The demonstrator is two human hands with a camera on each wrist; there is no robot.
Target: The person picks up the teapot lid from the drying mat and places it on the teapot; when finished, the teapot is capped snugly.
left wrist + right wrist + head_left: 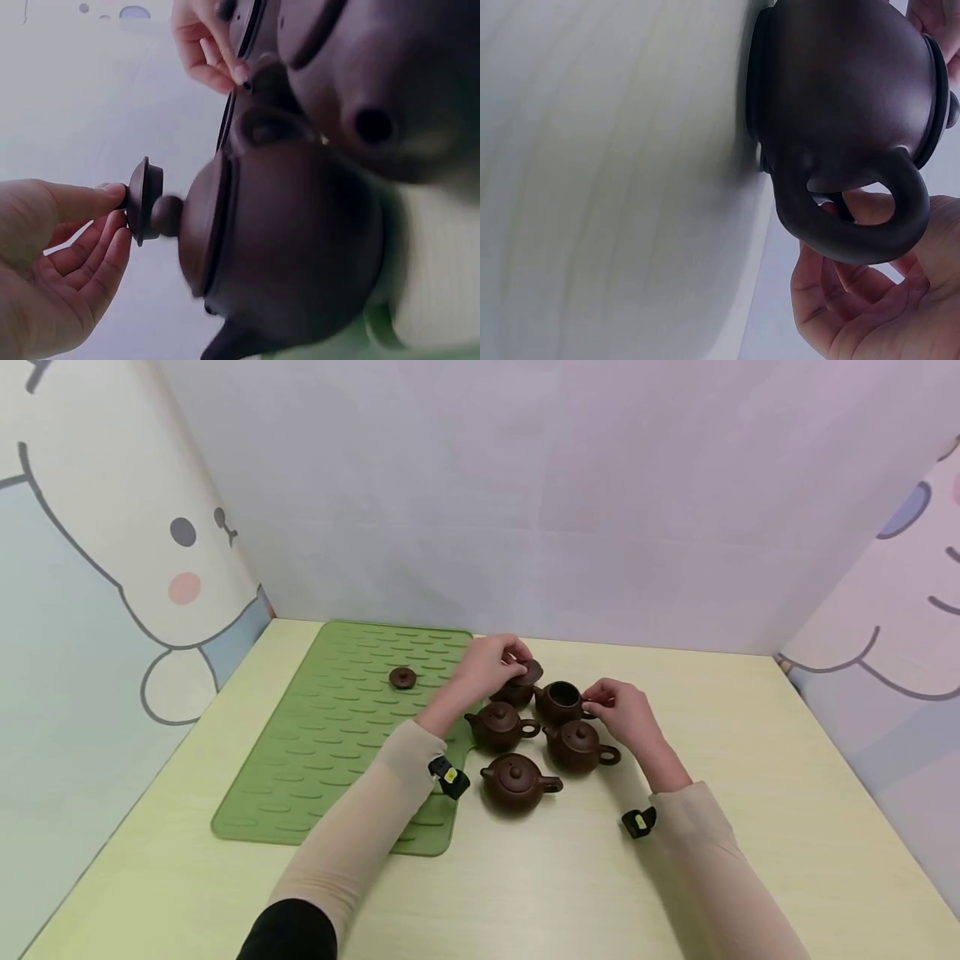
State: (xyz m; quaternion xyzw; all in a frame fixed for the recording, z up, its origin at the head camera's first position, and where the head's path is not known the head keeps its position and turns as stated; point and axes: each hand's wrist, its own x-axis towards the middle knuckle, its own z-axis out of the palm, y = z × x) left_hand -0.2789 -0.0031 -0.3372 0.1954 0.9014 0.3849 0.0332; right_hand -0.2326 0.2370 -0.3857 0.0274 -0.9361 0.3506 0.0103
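Observation:
My left hand (pixel 487 667) pinches a small dark brown teapot lid (pixel 142 201) by its knob, seen plainly in the left wrist view. In the head view that lid is over the back-left teapot (pixel 512 695), whose top is partly hidden. Beside it sits a lidless teapot (pixel 552 708) with its round mouth showing. My right hand (pixel 624 714) holds this teapot's handle between thumb and fingers. Nearer to me are three lidded teapots: one at left (pixel 497 731), one at right (pixel 576 750) and one in front (pixel 513 787).
A green ridged mat (pixel 300 752) covers the left part of the pale wooden table (pixel 585 893). Another brown lid (pixel 402 677) lies knob-up on the mat. A white cloth wall (pixel 487 510) rises behind the table.

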